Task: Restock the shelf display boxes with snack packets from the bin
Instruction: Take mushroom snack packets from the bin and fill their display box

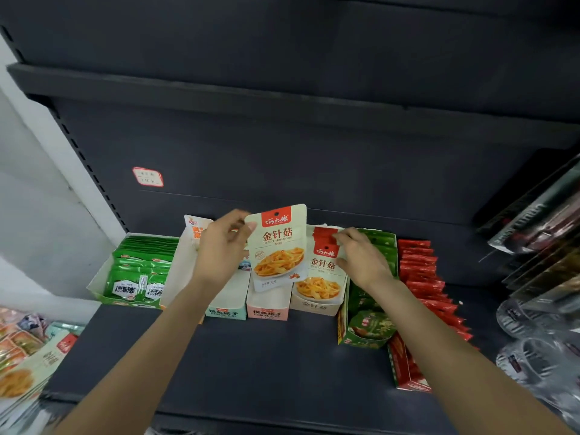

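The raised packet (pixel 279 248) in the middle reads "金针菇" and "NEEDLE MUSHROOM". The packet (pixel 323 268) just to its right, in the beige box (pixel 314 306), reads "金针菇" too. The price sticker (pixel 147 177) on the far back panel is unreadable.

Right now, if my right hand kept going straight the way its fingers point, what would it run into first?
Most likely the row of beige needle mushroom packets with red tops standing in their cardboard display box. The right hand points up and left with its fingertips already at those tops, though depth is unclear.
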Tool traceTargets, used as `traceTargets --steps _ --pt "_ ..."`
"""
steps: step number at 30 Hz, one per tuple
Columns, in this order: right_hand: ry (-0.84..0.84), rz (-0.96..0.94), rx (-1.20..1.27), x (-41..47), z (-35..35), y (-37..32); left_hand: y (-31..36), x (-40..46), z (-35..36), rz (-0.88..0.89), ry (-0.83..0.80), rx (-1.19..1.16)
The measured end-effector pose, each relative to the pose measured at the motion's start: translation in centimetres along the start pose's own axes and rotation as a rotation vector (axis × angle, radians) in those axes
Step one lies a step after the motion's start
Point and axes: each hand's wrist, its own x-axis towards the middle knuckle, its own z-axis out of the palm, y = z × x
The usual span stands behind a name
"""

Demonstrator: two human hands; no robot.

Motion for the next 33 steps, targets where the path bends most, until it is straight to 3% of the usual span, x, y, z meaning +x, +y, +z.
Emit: traceTargets --steps 11,19,23,33 --pt "0.065 0.046 -0.203 0.6 0.8 -0.8 -1.4 0.3 -0.9 -0.011 0.002 -0.019" --pt "0.007 0.015 -0.031 -0.5 0.1 -0.3 -1.9 0.1 -1.7 0.064 0.007 -0.089" --pt "0.035 0.007 0.096 -1.8 0.0 -0.1 -1.3 0.5 -1.7 0.128 0.095 -0.145" --pt "0.031 0.017 0.243 -3.2 0.0 0.6 1.0 3.4 1.9 0.260 0.151 -0.315"
